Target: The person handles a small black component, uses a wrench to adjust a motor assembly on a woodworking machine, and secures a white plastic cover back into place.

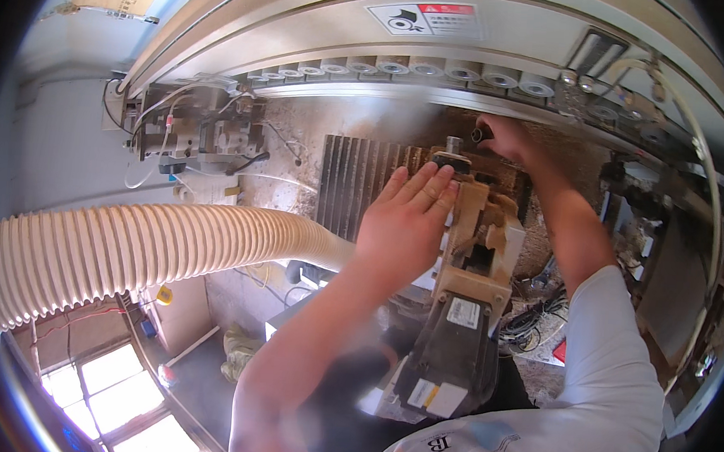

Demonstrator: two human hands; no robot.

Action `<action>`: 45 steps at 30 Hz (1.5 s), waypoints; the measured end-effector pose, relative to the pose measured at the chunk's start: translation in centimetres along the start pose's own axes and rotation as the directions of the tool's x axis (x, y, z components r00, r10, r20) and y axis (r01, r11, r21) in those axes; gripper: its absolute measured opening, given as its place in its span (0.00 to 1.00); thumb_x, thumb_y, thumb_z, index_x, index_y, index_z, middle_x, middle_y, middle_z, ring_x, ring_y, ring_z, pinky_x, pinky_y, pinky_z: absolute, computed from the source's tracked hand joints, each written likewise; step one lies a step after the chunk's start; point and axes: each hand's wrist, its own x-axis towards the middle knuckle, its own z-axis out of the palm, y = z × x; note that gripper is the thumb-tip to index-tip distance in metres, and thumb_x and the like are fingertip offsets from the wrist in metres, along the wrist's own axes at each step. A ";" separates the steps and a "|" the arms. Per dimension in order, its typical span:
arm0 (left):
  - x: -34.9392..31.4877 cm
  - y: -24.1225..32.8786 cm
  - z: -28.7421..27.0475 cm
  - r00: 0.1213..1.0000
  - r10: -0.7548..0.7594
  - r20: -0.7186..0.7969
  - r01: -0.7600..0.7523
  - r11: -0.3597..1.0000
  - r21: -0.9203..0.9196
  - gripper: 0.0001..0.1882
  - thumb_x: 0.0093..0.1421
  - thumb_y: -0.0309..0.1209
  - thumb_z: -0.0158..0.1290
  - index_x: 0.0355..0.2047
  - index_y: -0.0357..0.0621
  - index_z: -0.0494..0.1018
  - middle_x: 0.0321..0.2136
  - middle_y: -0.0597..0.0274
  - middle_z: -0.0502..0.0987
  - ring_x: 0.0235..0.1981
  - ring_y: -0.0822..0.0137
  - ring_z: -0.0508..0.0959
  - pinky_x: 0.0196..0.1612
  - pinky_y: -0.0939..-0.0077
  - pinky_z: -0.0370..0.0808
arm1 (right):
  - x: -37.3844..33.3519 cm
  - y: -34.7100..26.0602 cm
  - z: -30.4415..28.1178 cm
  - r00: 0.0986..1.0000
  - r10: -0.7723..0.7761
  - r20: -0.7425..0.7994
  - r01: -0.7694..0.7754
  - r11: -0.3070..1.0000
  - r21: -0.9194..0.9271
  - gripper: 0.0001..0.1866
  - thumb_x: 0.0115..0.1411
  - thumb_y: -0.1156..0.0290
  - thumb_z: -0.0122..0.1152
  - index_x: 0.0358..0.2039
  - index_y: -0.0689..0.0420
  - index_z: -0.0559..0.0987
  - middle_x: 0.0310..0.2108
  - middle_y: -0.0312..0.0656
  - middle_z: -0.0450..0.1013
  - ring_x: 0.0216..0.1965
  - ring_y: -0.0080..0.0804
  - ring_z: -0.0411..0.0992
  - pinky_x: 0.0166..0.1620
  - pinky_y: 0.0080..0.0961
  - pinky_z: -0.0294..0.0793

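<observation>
My left hand lies with fingers stretched out on the upper end of a dusty motor unit. Its fingertips touch a dark collar below a short metal shaft. Just beyond and to the right, my right hand is closed around a dark, round-ended piece, apart from the shaft. Most of that piece is hidden in the hand, so its kind is unclear. The unit's black motor hangs toward my body, with a pale label on it.
A wide ribbed hose comes in from the left and ends near my left wrist. A row of rollers runs under the machine's long beam. Beside the unit stands a dark finned block. Loose cables lie right of the motor.
</observation>
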 end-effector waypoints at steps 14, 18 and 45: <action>-0.3 -0.4 1.1 0.998 0.013 0.063 -0.017 0.997 0.074 0.22 0.65 0.35 0.51 0.60 0.48 0.74 0.66 0.62 0.70 0.68 0.58 0.66 0.70 0.56 0.62 | -22.6 -14.3 -5.0 0.685 0.425 -0.592 0.249 0.627 0.738 0.24 0.57 0.86 0.69 0.52 0.58 0.73 0.49 0.41 0.78 0.51 0.26 0.76 0.54 0.23 0.77; -2.5 -1.4 1.1 0.995 -0.089 -0.045 0.070 0.944 -0.323 0.19 0.68 0.31 0.50 0.58 0.44 0.74 0.63 0.56 0.72 0.66 0.54 0.70 0.69 0.61 0.64 | -28.4 -24.1 -7.6 0.708 0.354 -0.611 0.272 0.662 0.698 0.24 0.56 0.86 0.70 0.51 0.60 0.72 0.52 0.46 0.77 0.53 0.30 0.77 0.54 0.27 0.78; -20.5 18.2 -14.6 0.964 -0.266 -0.009 -0.047 -0.137 -0.989 0.22 0.60 0.27 0.66 0.53 0.34 0.74 0.40 0.59 0.82 0.40 0.71 0.82 0.45 0.76 0.79 | -38.3 -43.4 -9.1 0.671 -0.542 -0.506 0.462 0.839 -0.287 0.22 0.44 0.81 0.77 0.41 0.56 0.80 0.45 0.46 0.81 0.39 0.41 0.83 0.39 0.31 0.84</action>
